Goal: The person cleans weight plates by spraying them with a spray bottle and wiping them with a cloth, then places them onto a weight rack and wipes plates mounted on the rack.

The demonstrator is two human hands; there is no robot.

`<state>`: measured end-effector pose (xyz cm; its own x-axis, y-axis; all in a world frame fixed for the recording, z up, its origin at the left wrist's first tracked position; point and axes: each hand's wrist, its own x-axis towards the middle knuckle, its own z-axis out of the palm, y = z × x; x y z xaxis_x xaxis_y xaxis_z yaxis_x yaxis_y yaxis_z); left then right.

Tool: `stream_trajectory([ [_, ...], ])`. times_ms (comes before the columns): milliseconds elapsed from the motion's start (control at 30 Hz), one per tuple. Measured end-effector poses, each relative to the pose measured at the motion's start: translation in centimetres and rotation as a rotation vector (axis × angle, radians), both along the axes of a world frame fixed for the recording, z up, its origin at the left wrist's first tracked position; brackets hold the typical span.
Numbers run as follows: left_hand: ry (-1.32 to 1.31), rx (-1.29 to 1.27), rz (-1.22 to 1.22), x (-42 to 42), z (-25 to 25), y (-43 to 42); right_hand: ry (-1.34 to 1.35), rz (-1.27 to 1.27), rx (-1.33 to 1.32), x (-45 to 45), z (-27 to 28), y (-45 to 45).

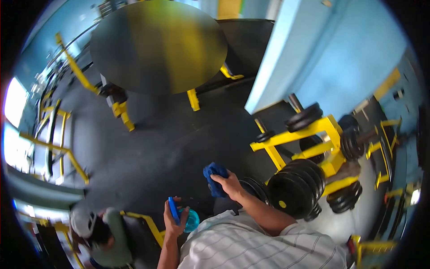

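My left hand (175, 220) is closed around what looks like a spray bottle (192, 220), with a long blue top and a teal see-through body. It is held close to my striped shirt. In my right hand (230, 184) a dark blue cloth (214, 178) is bunched up, gripped between thumb and fingers. That hand is out in front of me over the black floor. Just right of it and below are large black weight plates (293, 193) on a yellow rack (331, 130); the cloth is apart from them.
A person (107, 237) with a light cap is low at the bottom left, near a yellow frame (150, 224). Yellow gym frames (67, 152) stand at the left. A blue wall corner (273, 58) juts in at upper right. A blurred oval hides the top middle.
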<state>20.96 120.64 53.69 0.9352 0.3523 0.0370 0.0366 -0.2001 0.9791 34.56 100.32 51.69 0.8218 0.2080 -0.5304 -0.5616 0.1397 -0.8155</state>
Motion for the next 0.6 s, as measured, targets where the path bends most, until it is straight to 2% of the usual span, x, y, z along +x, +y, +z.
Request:
stream_trajectory([
  [67, 0.071, 0.049, -0.139, 4.3, -0.5, 1.6, -0.134, -0.091, -0.024, 2.6, 0.7, 0.3],
  [133, 0.063, -0.002, -0.248, 8.4, -0.8, 1.7, -0.143, -0.193, -0.029, 5.2, -1.0, 0.3],
  [200, 0.067, 0.058, -0.380, 12.9, -1.1, 1.9, -0.158, -0.293, -0.032, 7.8, -2.9, -0.1],
  [267, 0.003, 0.243, -0.585, 18.0, -2.6, 1.7, 0.011, -0.436, 0.033, 10.8, -4.4, -0.4],
  [300, -0.165, 0.319, -0.658, 20.8, -3.5, 1.3, 0.005, -0.492, 0.049, 12.8, -4.9, -0.8],
  [367, -0.153, 0.387, -0.778, 25.8, -3.3, 0.9, 0.194, -0.531, 0.286, 15.9, -5.3, -1.7],
  [400, -0.158, 0.451, -0.852, 29.0, -2.7, 0.5, 0.176, -0.596, 0.314, 17.7, -5.0, -2.0],
  [433, -0.341, 0.445, -0.923, 31.9, -4.0, 0.4, 0.145, -0.592, 0.281, 19.5, -4.6, -2.4],
  [500, -0.367, 0.476, -1.081, 37.0, -3.3, -0.8, 0.128, -0.669, 0.262, 21.7, -3.8, -3.2],
  [567, -0.393, 0.494, -1.253, 41.1, -3.0, -2.3, 0.064, -0.681, 0.091, 23.3, -2.8, -4.4],
  [600, -0.426, 0.455, -1.280, 42.8, -3.6, -3.2, 0.067, -0.771, 0.101, 23.6, -3.0, -5.1],
])
